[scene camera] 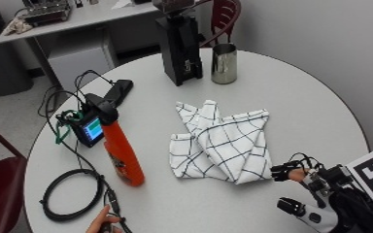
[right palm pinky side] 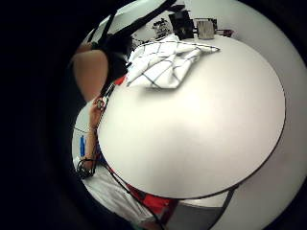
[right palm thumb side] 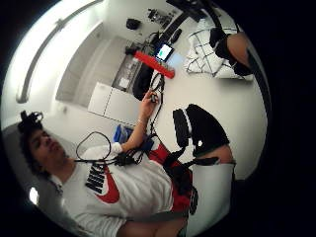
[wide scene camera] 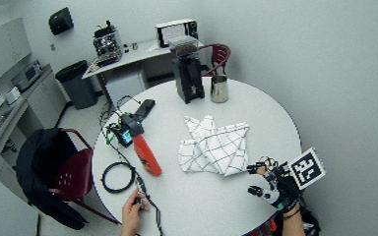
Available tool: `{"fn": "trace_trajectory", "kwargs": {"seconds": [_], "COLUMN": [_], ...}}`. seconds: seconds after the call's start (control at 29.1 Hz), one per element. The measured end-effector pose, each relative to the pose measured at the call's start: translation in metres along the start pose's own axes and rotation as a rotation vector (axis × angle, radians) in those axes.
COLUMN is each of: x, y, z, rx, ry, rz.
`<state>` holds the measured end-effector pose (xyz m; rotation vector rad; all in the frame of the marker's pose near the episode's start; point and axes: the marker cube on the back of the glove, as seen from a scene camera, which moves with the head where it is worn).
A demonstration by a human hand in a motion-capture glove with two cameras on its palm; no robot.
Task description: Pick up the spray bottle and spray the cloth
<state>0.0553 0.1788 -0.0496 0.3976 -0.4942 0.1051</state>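
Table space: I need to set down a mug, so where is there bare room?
Bare table lies between the cloth and the far-right rim, and along the near edge between the orange spray bottle and the gloved right hand. The left side is crowded with cable coil and small screen.

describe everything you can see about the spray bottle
The spray bottle is orange, plastic by its look, with a black trigger head and a small label low on its body. It stands upright on the white round table, between the checked cloth and a small screen device, apart from the cloth. A coiled black cable lies near its base. Nothing holds it: the gloved right hand is at the table's far edge, beyond the cloth.
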Motion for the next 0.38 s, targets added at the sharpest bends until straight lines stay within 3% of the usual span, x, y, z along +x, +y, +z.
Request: {"fn": "trace_trajectory", "kwargs": {"seconds": [0.38], "x": [-0.014], "y": [-0.0056], "z": [-0.0075], "rx": [0.012], "ry": [0.102], "rz": [-0.068]}}
